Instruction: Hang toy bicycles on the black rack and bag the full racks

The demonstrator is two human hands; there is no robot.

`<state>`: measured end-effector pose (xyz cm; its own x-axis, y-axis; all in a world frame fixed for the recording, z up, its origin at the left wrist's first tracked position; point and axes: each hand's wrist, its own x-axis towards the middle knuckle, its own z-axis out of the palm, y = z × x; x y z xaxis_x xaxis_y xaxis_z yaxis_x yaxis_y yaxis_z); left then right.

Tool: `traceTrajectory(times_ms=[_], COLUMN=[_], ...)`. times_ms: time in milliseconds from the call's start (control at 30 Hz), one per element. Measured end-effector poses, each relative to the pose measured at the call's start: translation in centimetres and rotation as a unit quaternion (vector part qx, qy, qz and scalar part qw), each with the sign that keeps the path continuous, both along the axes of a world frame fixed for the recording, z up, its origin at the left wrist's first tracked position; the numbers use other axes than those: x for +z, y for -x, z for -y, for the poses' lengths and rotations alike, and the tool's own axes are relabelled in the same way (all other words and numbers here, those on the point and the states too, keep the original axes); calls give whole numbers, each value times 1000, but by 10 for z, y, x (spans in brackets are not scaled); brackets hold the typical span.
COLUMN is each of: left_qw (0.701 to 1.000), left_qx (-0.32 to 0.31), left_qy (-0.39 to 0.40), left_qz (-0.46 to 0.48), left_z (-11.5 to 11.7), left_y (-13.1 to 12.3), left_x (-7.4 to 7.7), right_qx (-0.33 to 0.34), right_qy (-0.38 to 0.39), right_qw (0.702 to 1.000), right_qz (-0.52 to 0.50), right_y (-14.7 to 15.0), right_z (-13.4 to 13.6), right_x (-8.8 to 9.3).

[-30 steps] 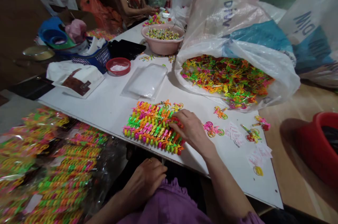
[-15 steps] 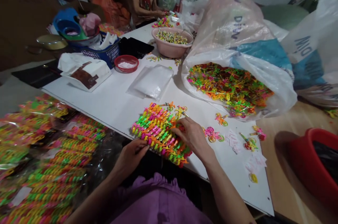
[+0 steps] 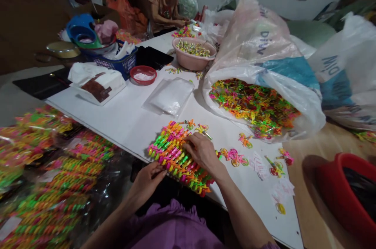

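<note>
Rows of small bright plastic toy bicycles (image 3: 173, 147) lie packed in a slanted block at the front edge of the white table (image 3: 123, 114). At the block's near left side is my left hand (image 3: 149, 178), its thumb and fingers closed together against the edge toys; what they pinch is hidden. My right hand (image 3: 202, 153) lies over the right part of the block, fingers bent down and touching the toys; its fingertips' hold is hard to make out. Loose toy bicycles (image 3: 235, 157) lie to the right of it.
A large white sack (image 3: 261, 53) spills toy bicycles behind my right hand. Clear plastic bags (image 3: 170, 96), a red basket (image 3: 143, 80) and a pink basin (image 3: 190, 61) stand farther back. Bagged toys (image 3: 58, 186) lie at left, a red bucket (image 3: 331, 186) at right. Another person (image 3: 163, 2) works at the far end.
My right hand has shifted left over the rows of toy bicycles. My left hand stays at the block's near edge. The whole view has tilted up slightly.
</note>
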<state>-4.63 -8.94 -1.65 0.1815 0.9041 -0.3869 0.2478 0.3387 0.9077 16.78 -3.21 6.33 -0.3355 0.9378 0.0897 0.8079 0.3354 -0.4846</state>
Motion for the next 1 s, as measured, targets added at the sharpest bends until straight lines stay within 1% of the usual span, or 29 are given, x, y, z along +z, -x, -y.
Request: traceTrajectory(times_ms=[33, 100, 167, 200, 233, 300, 367, 400, 433, 467, 500, 567, 633, 667, 733, 800, 867, 933, 1000], left_qw=[1000, 999, 996, 992, 987, 977, 966, 962, 960, 960, 962, 970, 977, 978, 976, 971, 970, 973, 982], left_qx=[5, 29, 73, 96, 121, 167, 202, 214, 215, 209, 197, 152, 85, 49, -19, -71, -100, -108, -94], left_qy=[3, 16, 43, 57, 69, 86, 101, 108, 113, 116, 118, 119, 117, 117, 120, 133, 137, 127, 102], left_qz=[2, 13, 40, 59, 77, 104, 124, 133, 141, 147, 149, 150, 158, 166, 182, 184, 177, 160, 130], left_z=[-1, -2, -3, -2, -2, 0, 3, 4, 4, 4, 1, -8, -27, -41, -75, -113, -148, -173, -191], left_y=[2, 9, 15, 17, 17, 12, 3, -1, -5, -8, -9, -10, -10, -12, -23, -43, -67, -88, -97], left_x=[-2, -8, -13, -14, -13, -7, 3, 8, 13, 17, 20, 25, 27, 27, 27, 27, 29, 30, 31], right_qx=[-8, -47, -74, -61, -27, 77, 177, 211, 228, 230, 219, 176, 118, 83, 20, -13, -29, -55, -82], right_qy=[12, 18, -2, -15, -26, -35, -35, -34, -33, -34, -34, -35, -38, -42, -56, -61, -58, -59, -66], right_qw=[1000, 998, 997, 998, 999, 995, 980, 972, 968, 967, 969, 976, 980, 982, 983, 984, 987, 989, 989], right_qz=[-21, -48, -32, -11, 14, 56, 85, 93, 98, 102, 108, 125, 153, 164, 173, 165, 146, 125, 102], right_y=[-10, -35, -59, -67, -71, -68, -59, -57, -59, -65, -76, -110, -148, -163, -180, -177, -162, -145, -133], right_z=[-4, -19, -42, -55, -68, -90, -100, -100, -95, -87, -76, -47, -15, 1, 31, 54, 67, 74, 77], right_x=[2, 2, -7, -15, -23, -41, -53, -56, -57, -57, -55, -49, -44, -42, -41, -44, -48, -52, -53])
